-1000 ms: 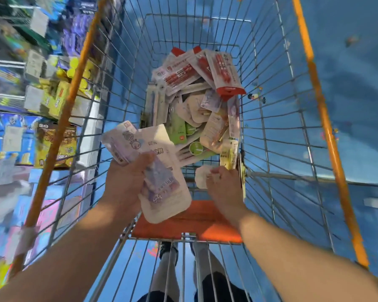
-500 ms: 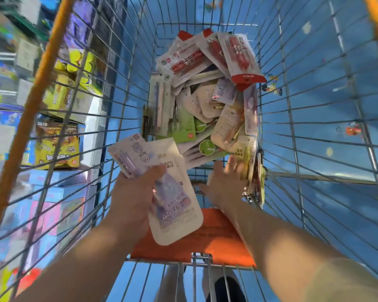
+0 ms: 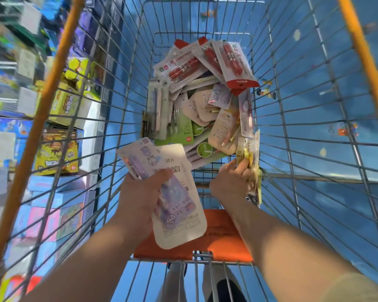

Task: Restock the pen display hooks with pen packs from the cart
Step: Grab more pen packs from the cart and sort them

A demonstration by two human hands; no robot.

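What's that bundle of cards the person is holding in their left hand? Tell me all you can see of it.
The purple pen packs are a few flat cream cards with rounded corners, fanned out, with purple print and purple pens under clear plastic. The left hand grips them, thumb across the front, above the cart's near end. The largest card hangs down over the orange flap. How many cards there are is unclear.

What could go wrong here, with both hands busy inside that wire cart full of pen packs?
The left hand grips several fanned purple pen packs; one might slip out. The right hand pinches a yellow pen pack standing against the cart's wire wall, where it could snag. The loose pile of pen packs may shift.
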